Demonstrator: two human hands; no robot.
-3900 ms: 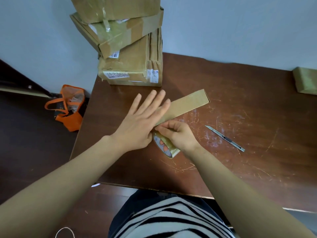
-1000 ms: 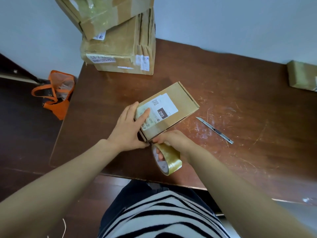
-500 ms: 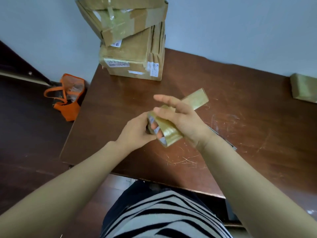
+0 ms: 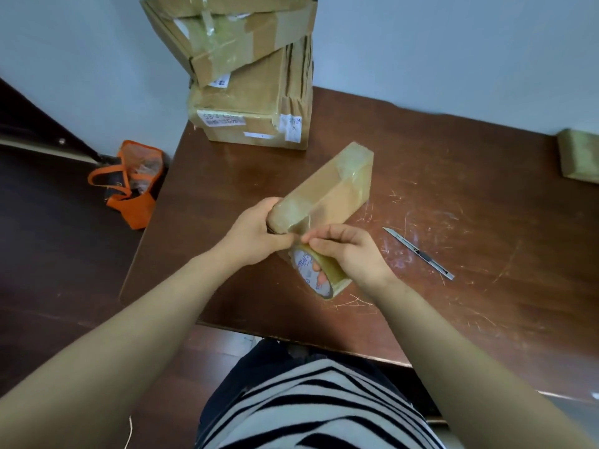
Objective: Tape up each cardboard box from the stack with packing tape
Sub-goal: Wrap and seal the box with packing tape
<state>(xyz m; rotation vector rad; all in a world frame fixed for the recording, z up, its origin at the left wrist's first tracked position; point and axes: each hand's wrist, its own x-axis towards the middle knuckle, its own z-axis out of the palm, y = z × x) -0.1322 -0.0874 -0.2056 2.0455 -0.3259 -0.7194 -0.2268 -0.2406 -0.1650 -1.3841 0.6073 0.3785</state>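
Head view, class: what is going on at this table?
A person is taping a small cardboard box. The left hand grips its near end while the right hand holds the packing tape roll, fingers through its core, below that end. A utility knife lies on the table to the right; stacked boxes stand behind.

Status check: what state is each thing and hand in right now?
Box: tilted, near end raised, tape over both ends.
Tape roll: off the table, strip running to the box.
Left hand: grips the box's near end.
Right hand: holds the tape roll.
Knife: lying on the table, unheld.
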